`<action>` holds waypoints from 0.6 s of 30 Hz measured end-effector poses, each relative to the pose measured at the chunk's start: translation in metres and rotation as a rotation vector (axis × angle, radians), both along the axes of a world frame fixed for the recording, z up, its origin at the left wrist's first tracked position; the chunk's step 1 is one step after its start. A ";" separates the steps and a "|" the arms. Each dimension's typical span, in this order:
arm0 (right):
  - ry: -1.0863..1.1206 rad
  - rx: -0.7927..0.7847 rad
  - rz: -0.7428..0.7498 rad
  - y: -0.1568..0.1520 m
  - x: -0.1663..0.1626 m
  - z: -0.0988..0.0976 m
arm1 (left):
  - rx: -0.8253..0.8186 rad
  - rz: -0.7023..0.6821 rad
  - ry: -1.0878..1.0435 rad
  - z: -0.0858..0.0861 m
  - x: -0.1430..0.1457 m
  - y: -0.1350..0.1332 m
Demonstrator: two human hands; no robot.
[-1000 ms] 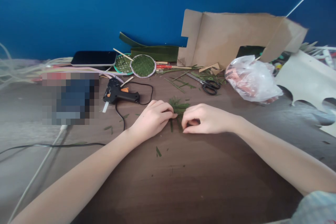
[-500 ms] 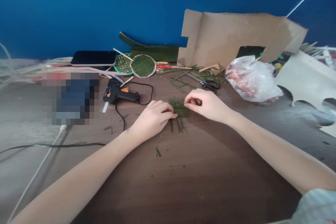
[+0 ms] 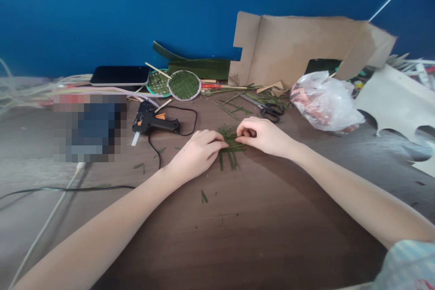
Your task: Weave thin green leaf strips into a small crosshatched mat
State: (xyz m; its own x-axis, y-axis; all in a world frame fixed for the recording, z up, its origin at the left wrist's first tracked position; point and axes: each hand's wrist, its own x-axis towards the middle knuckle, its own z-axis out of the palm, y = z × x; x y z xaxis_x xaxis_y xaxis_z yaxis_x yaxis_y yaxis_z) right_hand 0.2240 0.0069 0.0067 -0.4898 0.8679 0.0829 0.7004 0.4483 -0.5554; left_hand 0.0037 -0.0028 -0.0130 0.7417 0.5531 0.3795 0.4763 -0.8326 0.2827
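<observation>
A small weave of green leaf strips (image 3: 231, 150) lies flat on the brown table (image 3: 238, 226), its loose ends pointing toward me. My left hand (image 3: 197, 153) rests on its left side, fingers curled and pressing the strips down. My right hand (image 3: 263, 135) sits at the weave's upper right edge, its fingertips pinched on a strip there. Both forearms reach in from the bottom of the view.
A black glue gun (image 3: 152, 121) with its cord lies left of the hands. Behind are round woven green discs (image 3: 183, 84), a phone (image 3: 120, 75), scissors (image 3: 268, 109), a plastic bag (image 3: 324, 102), folded cardboard (image 3: 306, 47) and loose leaf scraps (image 3: 204, 196).
My right hand moved from the weave's near right corner up to its far right edge, then drew slightly left and pinched a strip. The left hand stayed pressed on the weave.
</observation>
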 end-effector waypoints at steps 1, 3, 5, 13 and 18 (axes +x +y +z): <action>0.002 0.000 -0.002 0.000 0.000 0.000 | 0.002 0.002 0.001 0.000 0.000 0.000; 0.007 -0.002 -0.005 0.001 -0.001 -0.001 | 0.004 0.003 0.001 -0.001 0.000 0.000; 0.014 -0.002 -0.008 0.001 -0.001 -0.001 | 0.007 0.001 -0.001 -0.001 0.000 0.001; 0.003 -0.006 -0.018 0.000 -0.001 0.000 | -0.002 0.005 -0.016 0.000 0.001 0.001; -0.002 0.001 -0.018 0.000 0.000 -0.001 | -0.021 0.000 -0.029 0.001 0.001 0.002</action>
State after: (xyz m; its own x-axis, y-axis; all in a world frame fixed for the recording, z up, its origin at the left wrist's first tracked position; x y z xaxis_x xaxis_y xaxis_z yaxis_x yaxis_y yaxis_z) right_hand 0.2239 0.0064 0.0060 -0.4740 0.8766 0.0825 0.7098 0.4359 -0.5532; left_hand 0.0046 -0.0013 -0.0125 0.7304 0.5611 0.3894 0.4675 -0.8264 0.3140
